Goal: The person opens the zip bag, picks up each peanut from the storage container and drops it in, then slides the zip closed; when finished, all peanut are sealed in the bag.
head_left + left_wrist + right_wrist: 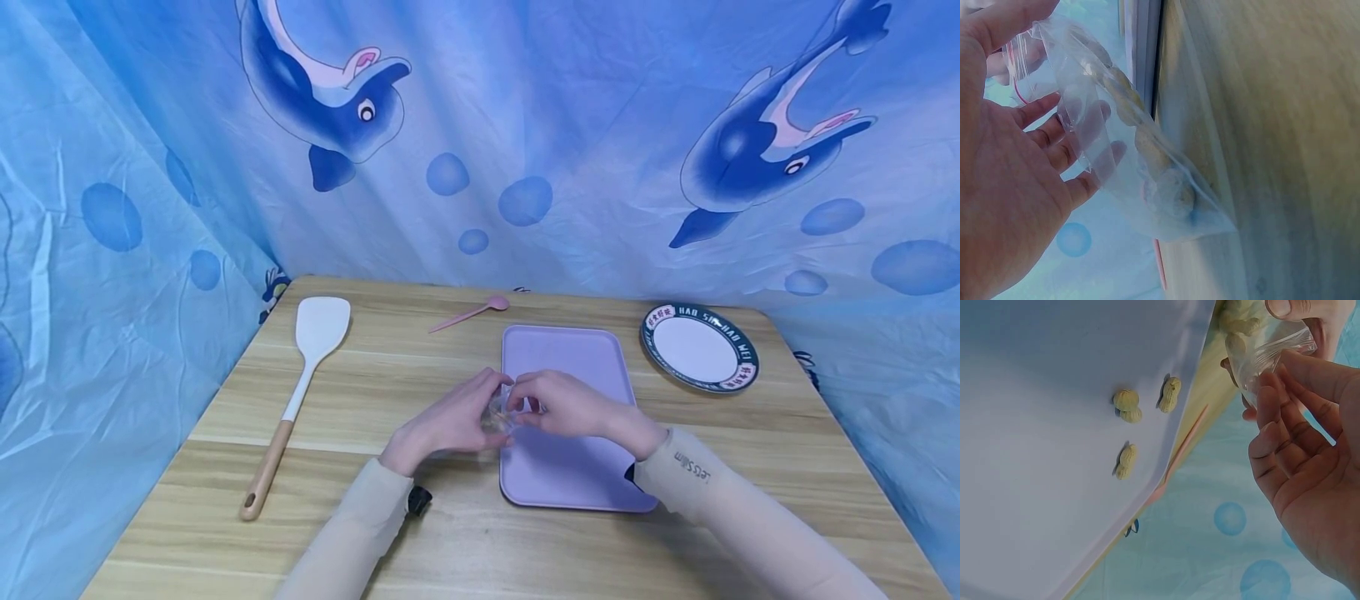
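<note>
A clear zip bag (1094, 94) with several unshelled peanuts (1154, 153) inside hangs between my two hands, over the left edge of the purple tray (573, 479). My left hand (453, 421) holds it by one side, thumb at the top and fingers behind the clear plastic. At the bag's mouth, my right hand (1316, 444) pinches the ridged plastic between thumb and forefinger. Three unshelled peanuts (1170, 395) lie on the tray in the right wrist view; my hands hide them in the head view.
A white spatula (322, 329) with a wooden handle lies at the left of the wooden table (375, 367). Behind the tray is a small pink spoon (497, 303). A round plate (693, 350) with a dark patterned rim sits at the back right.
</note>
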A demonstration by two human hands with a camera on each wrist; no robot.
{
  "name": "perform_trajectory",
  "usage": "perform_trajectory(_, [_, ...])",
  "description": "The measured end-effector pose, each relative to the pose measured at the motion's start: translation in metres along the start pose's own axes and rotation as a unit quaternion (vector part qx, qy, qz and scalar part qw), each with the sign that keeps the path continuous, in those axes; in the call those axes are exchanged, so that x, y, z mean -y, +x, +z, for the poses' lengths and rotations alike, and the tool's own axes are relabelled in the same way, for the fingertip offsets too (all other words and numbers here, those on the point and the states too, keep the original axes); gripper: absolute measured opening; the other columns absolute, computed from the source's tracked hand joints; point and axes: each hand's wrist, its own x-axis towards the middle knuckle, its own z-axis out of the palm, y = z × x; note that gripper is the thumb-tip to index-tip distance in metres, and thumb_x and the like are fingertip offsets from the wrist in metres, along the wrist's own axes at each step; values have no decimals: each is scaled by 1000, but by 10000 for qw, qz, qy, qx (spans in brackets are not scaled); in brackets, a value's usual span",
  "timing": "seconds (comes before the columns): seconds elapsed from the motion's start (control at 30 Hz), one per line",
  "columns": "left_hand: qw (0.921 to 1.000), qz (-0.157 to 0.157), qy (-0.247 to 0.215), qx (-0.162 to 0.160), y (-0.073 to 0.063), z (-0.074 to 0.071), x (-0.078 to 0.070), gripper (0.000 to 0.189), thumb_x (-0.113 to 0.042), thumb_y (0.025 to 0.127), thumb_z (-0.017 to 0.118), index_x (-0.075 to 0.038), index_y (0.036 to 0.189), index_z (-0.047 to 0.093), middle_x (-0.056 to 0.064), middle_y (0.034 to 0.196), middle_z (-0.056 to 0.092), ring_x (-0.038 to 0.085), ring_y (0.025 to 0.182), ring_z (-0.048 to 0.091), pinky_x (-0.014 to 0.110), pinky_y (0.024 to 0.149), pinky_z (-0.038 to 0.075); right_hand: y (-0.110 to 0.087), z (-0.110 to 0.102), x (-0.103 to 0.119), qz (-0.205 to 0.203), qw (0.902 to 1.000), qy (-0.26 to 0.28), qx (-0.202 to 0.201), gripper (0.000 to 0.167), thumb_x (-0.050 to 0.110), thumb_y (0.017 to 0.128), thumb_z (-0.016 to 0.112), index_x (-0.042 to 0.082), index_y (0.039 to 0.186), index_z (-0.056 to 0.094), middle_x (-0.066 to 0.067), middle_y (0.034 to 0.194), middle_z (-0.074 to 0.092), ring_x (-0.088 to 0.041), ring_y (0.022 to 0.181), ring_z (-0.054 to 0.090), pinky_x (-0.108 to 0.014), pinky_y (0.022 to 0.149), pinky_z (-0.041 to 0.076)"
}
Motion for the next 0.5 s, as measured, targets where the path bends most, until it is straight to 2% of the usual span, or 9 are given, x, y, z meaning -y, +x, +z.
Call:
perform_trajectory(0.33, [9999, -105, 15, 54, 0, -1, -1, 76, -36, 79, 83, -11, 140, 45, 5, 119, 55, 14, 101, 55, 32, 89, 49, -2, -6, -3, 40, 9999, 133, -70, 14, 5, 88, 74, 10, 101, 74, -2, 96, 70, -4, 74, 57, -26, 69, 51])
perform_trajectory(0.5, [9999, -131, 40, 48, 0, -1, -1, 76, -35, 79, 83, -11, 140, 45, 3, 118, 55, 13, 100, 54, 32, 89, 49, -3, -11, -6, 82, 9997, 184, -117, 15, 5, 88, 72, 10, 102, 74, -1, 97, 70, -5, 75, 57, -33, 71, 54])
